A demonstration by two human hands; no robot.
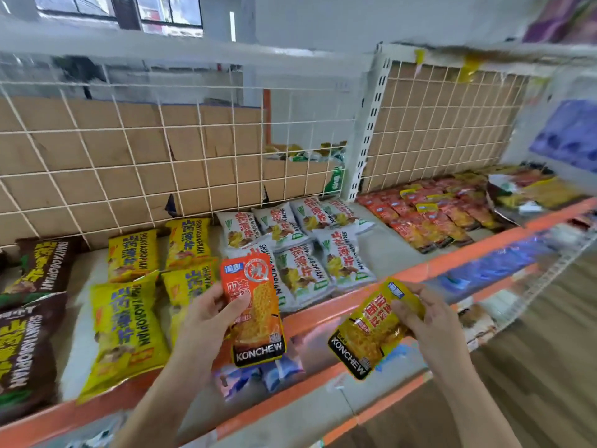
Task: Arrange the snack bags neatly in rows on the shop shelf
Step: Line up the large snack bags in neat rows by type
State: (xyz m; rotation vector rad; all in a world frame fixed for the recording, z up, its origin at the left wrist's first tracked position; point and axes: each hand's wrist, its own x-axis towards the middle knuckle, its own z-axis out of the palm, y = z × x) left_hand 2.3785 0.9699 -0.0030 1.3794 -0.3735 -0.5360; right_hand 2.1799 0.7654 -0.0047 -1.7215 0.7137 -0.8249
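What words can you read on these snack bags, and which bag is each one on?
"KONCHEW": orange packet in the left hand.
"KONCHEW": yellow packet in the right hand.
"SHANYAOBOPIAN": yellow bags, white bags and brown bags on the shelf.
Red packets at far right: too blurred to read.
Chinese characters: too blurred to give reliably.

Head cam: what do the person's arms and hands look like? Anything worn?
Left hand and right hand are bare, likewise left forearm and right forearm. No gloves, sleeves, watch or rings show; both arms leave the frame's bottom edge before any sleeve appears.
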